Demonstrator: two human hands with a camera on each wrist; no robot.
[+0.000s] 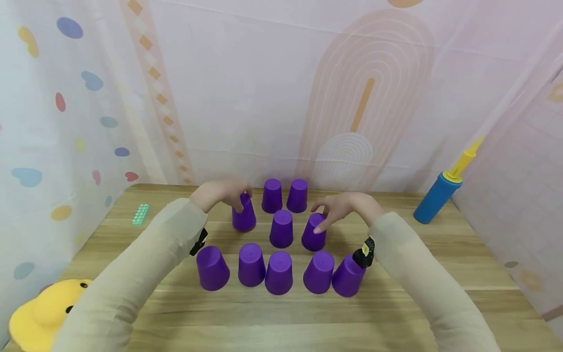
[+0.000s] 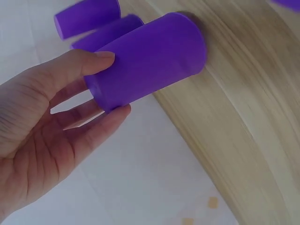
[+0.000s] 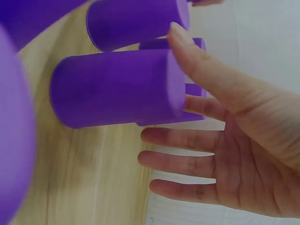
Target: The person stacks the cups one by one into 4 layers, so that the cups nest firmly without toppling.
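Several purple cups stand upside down on the wooden table [image 1: 396, 313]: a front row [image 1: 278, 272], a middle row and two at the back [image 1: 285, 195]. My left hand [image 1: 233, 195] [image 2: 112, 84] pinches the base of the middle row's left cup [image 1: 244, 217] [image 2: 150, 61] between thumb and fingers. My right hand [image 1: 323, 222] [image 3: 159, 82] hovers over the middle row's right cup [image 1: 313, 234] [image 3: 112, 89], thumb on its rim, the other fingers straight and spread. The middle cup [image 1: 281, 229] stands between the two hands.
A blue and yellow air pump [image 1: 444, 188] leans at the back right of the table. A small green block [image 1: 140, 214] lies at the left edge and a yellow duck toy [image 1: 44, 313] at the front left corner. Patterned cloth walls close in behind and beside.
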